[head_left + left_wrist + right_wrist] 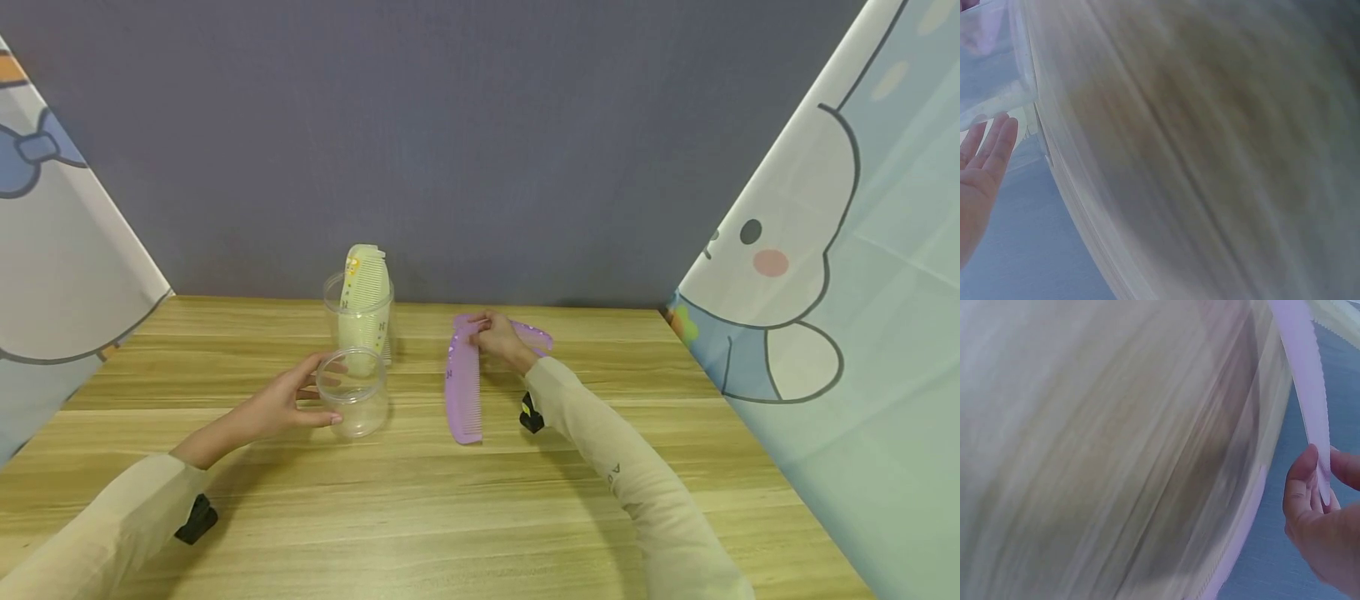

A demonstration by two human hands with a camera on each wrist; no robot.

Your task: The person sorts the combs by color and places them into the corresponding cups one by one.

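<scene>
My right hand [498,335] pinches one end of a purple comb [461,392] between thumb and fingers; its teeth face right. In the right wrist view the held comb [1307,381] appears nearly edge-on. Another purple comb [534,336] lies on the table behind that hand, partly hidden. My left hand [292,400] is at the left side of a clear plastic cup [363,412], thumb in front and fingers behind. The left wrist view shows those fingers [999,147] nearly straight against the clear wall. No comb shows inside this cup.
Behind it stands another clear cup [330,321] with pale yellow combs [363,292] upright inside. A grey panel [450,150] closes off the back of the wooden table [420,517]. Cartoon-printed sheets [795,350] hang at both sides.
</scene>
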